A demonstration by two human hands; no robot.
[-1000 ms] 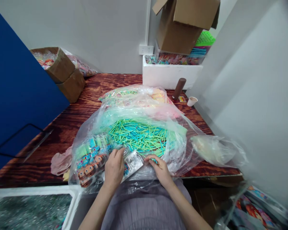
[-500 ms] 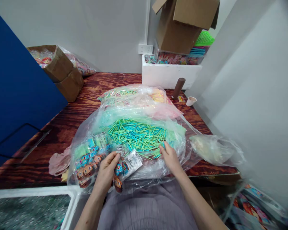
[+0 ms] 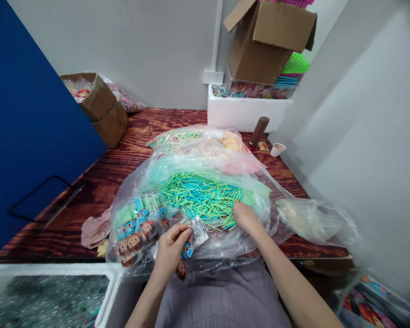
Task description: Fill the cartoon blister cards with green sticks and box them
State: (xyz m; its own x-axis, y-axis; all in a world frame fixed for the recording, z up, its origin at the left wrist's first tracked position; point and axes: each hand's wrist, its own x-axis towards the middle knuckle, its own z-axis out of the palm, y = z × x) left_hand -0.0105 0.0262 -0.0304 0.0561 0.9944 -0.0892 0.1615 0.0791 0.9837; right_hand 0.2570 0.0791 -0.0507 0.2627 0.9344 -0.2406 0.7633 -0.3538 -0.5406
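A big clear plastic bag [image 3: 259,228] lies open on the wooden table [image 3: 99,177], with a heap of green and blue sticks [image 3: 201,196] in it. My right hand [image 3: 245,216] reaches into the bag and rests on the sticks at the heap's right edge. My left hand [image 3: 171,248] grips a small clear packet [image 3: 191,237] with cartoon-face pieces near the table's front edge. A pile of similar cartoon-face packets [image 3: 136,228] lies just left of that hand.
A white foam box [image 3: 249,111] with colourful items and a cardboard box [image 3: 266,41] on top stand at the back right. A brown cylinder [image 3: 259,130] and small cup [image 3: 278,149] are nearby. Cardboard boxes [image 3: 102,107] sit back left. Another foam bin [image 3: 54,273] is at lower left.
My right hand left the packet and moved forward and right onto the sticks. My left hand kept the packet and drew it a little toward me.
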